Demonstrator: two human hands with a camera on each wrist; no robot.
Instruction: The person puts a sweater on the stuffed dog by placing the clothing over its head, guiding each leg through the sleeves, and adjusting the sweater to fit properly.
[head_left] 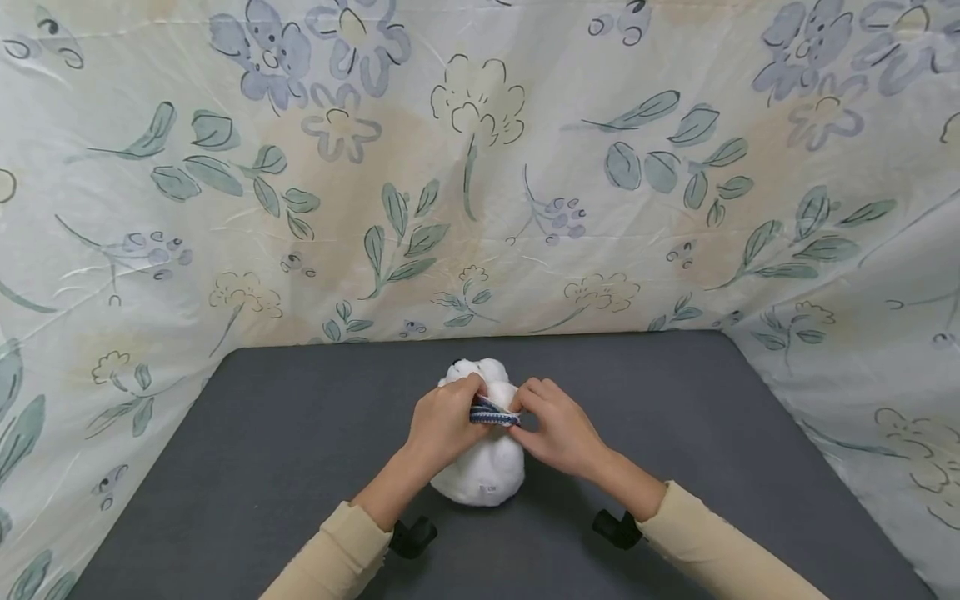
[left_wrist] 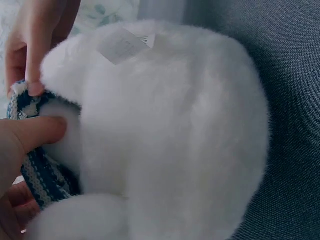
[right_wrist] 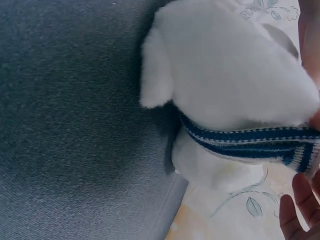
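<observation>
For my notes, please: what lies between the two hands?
The head view shows a blue and white knitted band between the left hand and right hand, over part of the white plush toy.

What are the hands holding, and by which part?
A knitted band around the white plush toy: left hand and right hand grip either end of the stretch between them.

White plush toy (head_left: 480, 473), blue-and-white striped knitted band (right_wrist: 245, 136)
Plain dark-grey tabletop (head_left: 315, 433); off-white sheet (head_left: 517, 250) with green-and-lilac floral print; beige cloth sleeves (head_left: 336, 546)
</observation>
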